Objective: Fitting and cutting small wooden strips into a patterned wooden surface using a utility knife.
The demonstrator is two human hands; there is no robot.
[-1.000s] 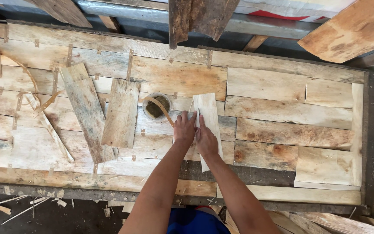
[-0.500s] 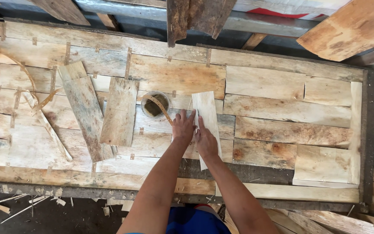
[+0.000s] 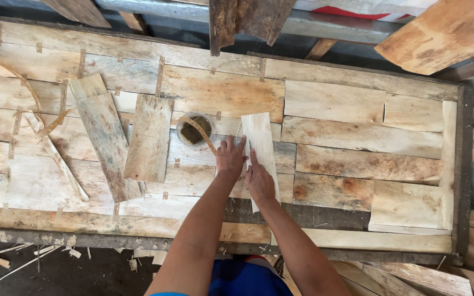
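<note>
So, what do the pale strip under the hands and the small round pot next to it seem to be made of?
The pale strip looks like thin wood veneer: unfinished, matte, with fine lengthwise grain, lying flat under both hands. The small round pot has a clear-looking, glossy rim, so probably plastic or glass; I cannot tell which. A dark substance fills it.

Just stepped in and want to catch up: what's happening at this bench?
A person leans over a large table covered with flat patchwork wood veneer sheets. Both hands press down on a pale narrow upright veneer strip: the left hand at its left edge, the right hand flat on its lower part. Just left of it stands a small round container of dark liquid with a thin tape strip across it. Two loose grey-brown planks lie farther left.
</note>
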